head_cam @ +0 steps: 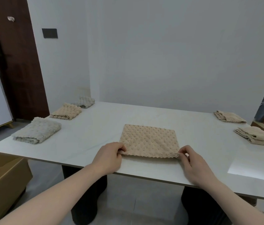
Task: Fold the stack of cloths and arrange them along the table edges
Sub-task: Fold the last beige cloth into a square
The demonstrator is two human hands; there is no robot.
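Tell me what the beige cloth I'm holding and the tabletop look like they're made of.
The beige cloth, pinched at its near corners by the left hand and right hand, looks like plush microfibre or fleece: soft, matte, with a raised bubble texture. The table top seems to be stone or a stone-look slab: thin, white, smooth, faintly veined, with a slight sheen.

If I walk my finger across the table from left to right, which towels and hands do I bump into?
Grey folded cloth → beige folded cloth → far grey cloth → left hand → beige cloth being folded → right hand → far right beige cloth → near right beige cloth.
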